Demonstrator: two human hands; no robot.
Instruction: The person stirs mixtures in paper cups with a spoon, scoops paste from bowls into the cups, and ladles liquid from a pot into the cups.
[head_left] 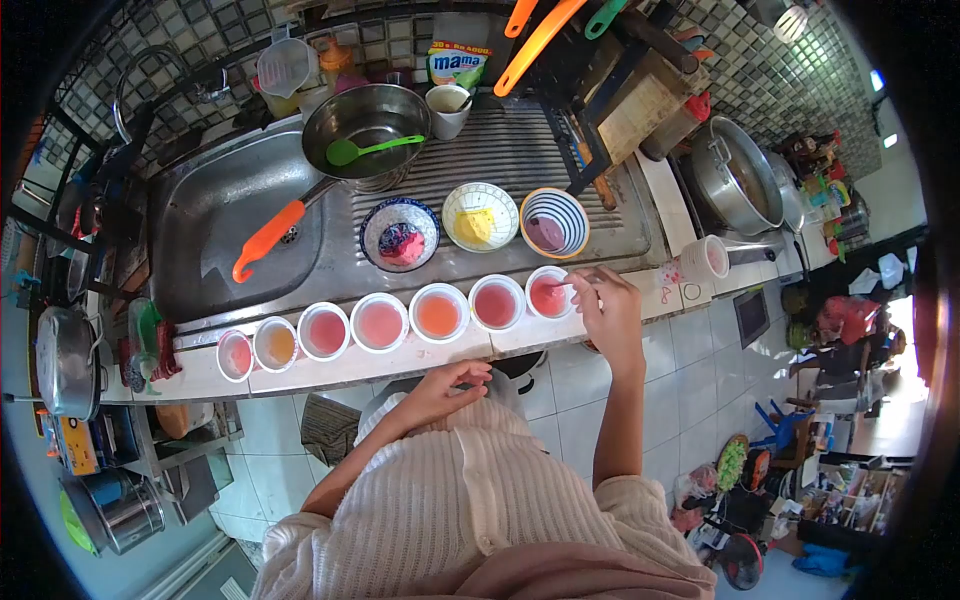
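A row of several white cups with pink, red and orange contents lines the counter's front edge. At its right end, my right hand [603, 298] is closed at the rim of a cup of red liquid [549, 296]; what its fingers pinch is too small to name. My left hand [447, 390] hovers by the counter edge, fingers apart and holding nothing, below the cup with orange liquid [438, 314]. Behind the row stand a blue-rimmed bowl with pink and dark pieces [401, 240], a white bowl with yellow pieces [478, 222] and a striped bowl with purple contents [547, 232].
A pan [362, 125] with an orange handle and a green spoon [345, 151] rests by the sink [225, 235]. A mug [449, 113] stands beside it. One more cup [706, 258] stands at the right, near a large pot [735, 178] on the stove.
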